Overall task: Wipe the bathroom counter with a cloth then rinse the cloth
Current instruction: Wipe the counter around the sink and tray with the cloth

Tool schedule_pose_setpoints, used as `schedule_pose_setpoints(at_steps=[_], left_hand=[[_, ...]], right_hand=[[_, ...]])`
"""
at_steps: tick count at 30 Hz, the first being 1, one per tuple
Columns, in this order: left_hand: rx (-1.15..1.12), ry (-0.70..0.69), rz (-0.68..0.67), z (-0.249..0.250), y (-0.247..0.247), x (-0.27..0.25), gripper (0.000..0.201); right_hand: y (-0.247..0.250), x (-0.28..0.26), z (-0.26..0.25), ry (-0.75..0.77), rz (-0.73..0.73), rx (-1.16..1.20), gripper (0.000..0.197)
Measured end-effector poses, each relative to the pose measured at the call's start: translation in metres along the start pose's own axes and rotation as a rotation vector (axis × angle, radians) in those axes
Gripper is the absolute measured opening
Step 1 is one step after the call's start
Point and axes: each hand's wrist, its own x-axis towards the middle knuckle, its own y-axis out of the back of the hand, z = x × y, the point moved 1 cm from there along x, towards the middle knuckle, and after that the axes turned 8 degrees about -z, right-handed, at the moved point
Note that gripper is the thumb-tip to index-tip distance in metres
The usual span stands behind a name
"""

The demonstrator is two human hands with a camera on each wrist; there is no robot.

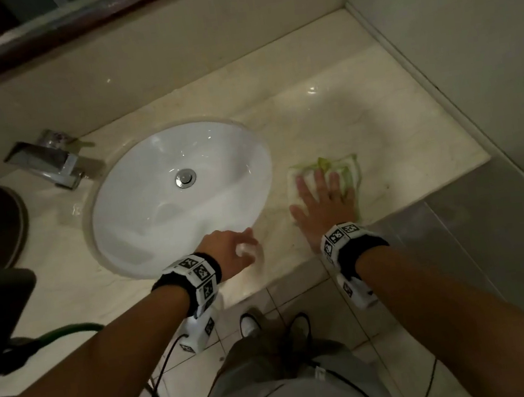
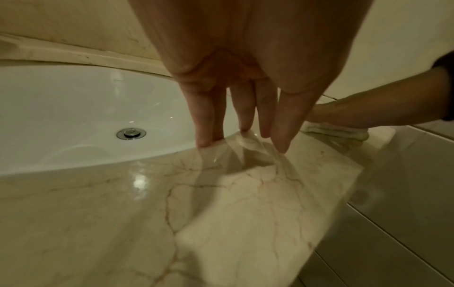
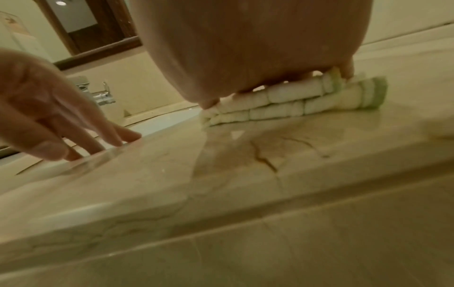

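No readable text, brand or number shows anywhere; the wrist bands (image 1: 197, 274) carry only black-and-white square marker patterns.

1 cloth (image 1: 353, 172), 1 sink (image 1: 139, 195), 1 faucet (image 1: 46, 161), 2 hands.

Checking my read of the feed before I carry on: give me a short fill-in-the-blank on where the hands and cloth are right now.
1. The right hand presses flat on the folded ____.
2. The cloth lies on the counter to the ____ of the sink, as the person sees it.
3. The fingertips of the left hand touch the counter at the sink's ____ rim.
4. The faucet runs ____ water.

Missing words: cloth; right; near; no
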Motion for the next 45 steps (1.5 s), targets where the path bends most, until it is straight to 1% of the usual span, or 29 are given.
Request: schedule_pose_setpoints(at_steps=[3,7,9,11,13,15,17,19,22,24,26,29,33,36,38,41,43,45], left_hand=[[-0.071,0.007,0.015,-0.004,0.001,0.002,0.039],[-0.108,0.018,0.031,-0.009,0.004,0.005,0.036],[-0.096,0.013,0.045,-0.008,0.005,0.008,0.034],[-0.05,0.019,0.035,-0.006,0.005,0.012,0.034],[-0.007,0.019,0.016,-0.005,0.003,0.014,0.036],[0.024,-0.013,0.023,-0.003,0.004,0.016,0.039],[0.049,-0.05,0.036,-0.001,0.007,0.018,0.043],[0.09,-0.081,0.036,0.002,0.008,0.022,0.047],[0.112,-0.112,0.014,0.006,0.007,0.027,0.047],[0.111,-0.127,0.003,0.006,0.009,0.03,0.046],[0.105,-0.142,0.002,0.005,0.013,0.032,0.045],[0.085,-0.149,0.007,0.008,0.017,0.034,0.039],[0.105,-0.136,-0.004,0.016,0.017,0.031,0.039],[0.093,-0.087,-0.006,0.022,0.02,0.032,0.037],[0.106,-0.056,0.006,0.027,0.024,0.033,0.034],[0.105,-0.046,0.069,0.043,0.025,0.035,0.032],[0.079,-0.05,0.081,0.055,0.021,0.036,0.035],[0.093,-0.032,0.072,0.07,0.017,0.038,0.042]], right_hand=[[-0.005,-0.004,-0.023,0.085,0.015,-0.056,0.065],[-0.021,-0.025,-0.048,0.232,0.007,-0.151,0.065],[-0.028,-0.035,-0.046,0.292,0.008,-0.142,0.066],[-0.033,-0.039,-0.035,0.311,0.0,-0.162,0.067],[-0.029,-0.04,-0.026,0.333,-0.033,-0.18,0.067],[-0.019,-0.039,-0.019,0.333,-0.058,-0.191,0.068],[-0.015,-0.035,-0.006,0.278,-0.069,-0.198,0.07],[-0.006,-0.03,0.019,0.141,-0.095,-0.126,0.068],[0.01,-0.023,0.068,-0.104,-0.07,-0.034,0.065],[0.019,-0.02,0.085,-0.199,-0.106,-0.006,0.064],[0.018,-0.016,0.078,-0.247,-0.131,0.025,0.064],[0.006,-0.02,0.043,-0.318,-0.119,0.108,0.066],[-0.007,-0.033,-0.005,-0.215,-0.231,0.037,0.07],[-0.006,-0.036,-0.015,-0.169,-0.294,0.004,0.069],[-0.004,-0.038,-0.008,-0.119,-0.285,0.009,0.067],[-0.002,-0.037,0.015,-0.011,-0.275,0.026,0.066],[-0.002,-0.034,0.032,0.05,-0.269,-0.018,0.067],[0.003,-0.029,0.052,0.097,-0.236,-0.076,0.073]])
